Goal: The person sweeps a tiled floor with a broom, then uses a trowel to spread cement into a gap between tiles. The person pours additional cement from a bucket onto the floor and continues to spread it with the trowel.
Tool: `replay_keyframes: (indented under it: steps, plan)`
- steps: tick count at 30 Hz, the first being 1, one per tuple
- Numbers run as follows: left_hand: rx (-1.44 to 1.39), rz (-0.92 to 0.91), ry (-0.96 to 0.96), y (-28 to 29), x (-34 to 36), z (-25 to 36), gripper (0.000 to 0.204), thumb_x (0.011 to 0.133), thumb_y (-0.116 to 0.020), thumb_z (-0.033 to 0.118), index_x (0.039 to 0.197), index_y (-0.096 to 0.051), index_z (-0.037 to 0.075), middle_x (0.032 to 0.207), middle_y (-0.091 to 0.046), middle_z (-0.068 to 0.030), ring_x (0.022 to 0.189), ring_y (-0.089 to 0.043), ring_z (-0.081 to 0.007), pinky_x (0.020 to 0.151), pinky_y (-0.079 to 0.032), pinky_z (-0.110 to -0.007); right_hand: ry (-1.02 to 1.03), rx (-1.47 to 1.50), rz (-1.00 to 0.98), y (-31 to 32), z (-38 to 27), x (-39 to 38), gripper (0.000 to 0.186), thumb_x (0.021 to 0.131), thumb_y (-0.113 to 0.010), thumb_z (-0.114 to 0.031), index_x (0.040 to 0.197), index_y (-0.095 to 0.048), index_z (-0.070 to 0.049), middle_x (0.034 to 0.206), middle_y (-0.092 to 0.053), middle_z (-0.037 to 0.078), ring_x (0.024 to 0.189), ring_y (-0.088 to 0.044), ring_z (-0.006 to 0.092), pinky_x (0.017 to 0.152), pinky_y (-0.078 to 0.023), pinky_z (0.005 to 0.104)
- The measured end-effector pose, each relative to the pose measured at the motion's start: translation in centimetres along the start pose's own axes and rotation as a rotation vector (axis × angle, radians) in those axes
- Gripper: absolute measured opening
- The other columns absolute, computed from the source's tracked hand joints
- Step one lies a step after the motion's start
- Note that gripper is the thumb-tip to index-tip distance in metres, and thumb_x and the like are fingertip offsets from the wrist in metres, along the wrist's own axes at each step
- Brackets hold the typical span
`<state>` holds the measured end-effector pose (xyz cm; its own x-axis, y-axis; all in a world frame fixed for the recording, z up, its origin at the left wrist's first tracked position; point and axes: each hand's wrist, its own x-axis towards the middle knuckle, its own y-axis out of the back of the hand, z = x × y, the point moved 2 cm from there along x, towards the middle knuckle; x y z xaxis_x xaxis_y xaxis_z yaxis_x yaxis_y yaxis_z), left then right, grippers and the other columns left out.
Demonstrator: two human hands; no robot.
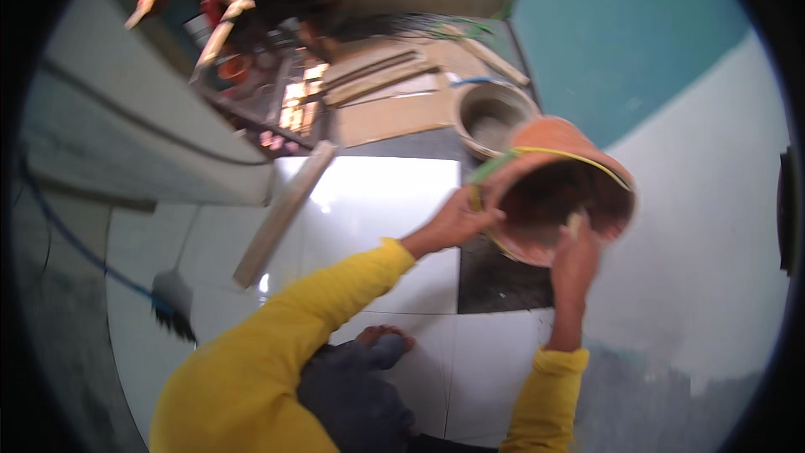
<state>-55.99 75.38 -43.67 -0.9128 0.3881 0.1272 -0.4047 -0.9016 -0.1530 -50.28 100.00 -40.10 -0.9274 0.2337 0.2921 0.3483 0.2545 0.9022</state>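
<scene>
Orange bucket point(558, 189) motion-blurred; its contents too dark to tell. Right hand point(575, 262) fingertips hidden inside the bucket's mouth. Left hand point(453, 222) blurred, its grip on the rim unclear. Clutter point(277, 50) at the far end too small to identify. Yellow sleeves point(268, 352) cut by lower edge.

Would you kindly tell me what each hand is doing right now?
Left hand: closed on the rim of the tilted orange bucket.
Right hand: gripping the bucket's lower rim, with a small pale thing at the fingers.

Head cam, looks down (close) at floor point(377, 201)
</scene>
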Motion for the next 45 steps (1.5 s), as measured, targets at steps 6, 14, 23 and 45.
replay_keyframes:
  steps: [6, 14, 23, 45]
  plan:
    - [-0.150, -0.045, -0.024, 0.0, -0.1, 1.5, 0.051, 0.097, -0.069, 0.009, 0.145, -0.052, 0.003, 0.118, -0.063, -0.0035, 0.106, -0.059, -0.0097, 0.091, -0.051, -0.030, -0.006, 0.087, -0.260, -1.6, -3.2, -3.8, 0.049, 0.100, -0.062, -0.012, 0.146, -0.055, 0.002, 0.120, -0.066, 0.032, 0.114, -0.065, 0.0478, 0.096, -0.051, 0.0531]
    - [0.004, 0.024, -0.024, -0.4, 1.1, 0.4, 0.016, 0.096, -0.072, 0.009, 0.108, -0.062, 0.006, 0.095, -0.063, 0.0016, 0.091, -0.056, -0.0054, 0.077, -0.051, -0.027, -0.129, 0.115, -0.124, -1.0, -4.6, -1.6, 0.047, 0.100, -0.062, -0.015, 0.142, -0.058, 0.005, 0.112, -0.069, 0.034, 0.105, -0.067, 0.0507, 0.090, -0.052, 0.0524]
    - [-0.105, 0.008, -0.020, -1.1, 2.0, 2.2, 0.016, 0.097, -0.069, 0.002, 0.112, -0.064, 0.005, 0.106, -0.068, -0.0017, 0.103, -0.064, -0.0101, 0.093, -0.053, -0.031, -0.325, 0.181, -0.094, 2.9, -1.5, 1.8, 0.045, 0.108, -0.049, -0.025, 0.140, -0.055, 0.006, 0.115, -0.069, 0.036, 0.105, -0.069, 0.0522, 0.091, -0.055, 0.0537]
    - [-0.289, 0.398, 0.067, 4.5, 3.6, -0.6, 0.023, 0.098, -0.068, 0.006, 0.108, -0.049, 0.012, 0.094, -0.068, -0.0062, 0.087, -0.073, -0.0194, 0.086, -0.065, -0.045, -0.812, 1.393, -0.142, 4.4, -0.4, -12.6, 0.047, 0.109, -0.052, -0.030, 0.149, -0.049, -0.006, 0.088, -0.062, 0.008, 0.056, -0.057, 0.0123, 0.047, -0.047, 0.0269]
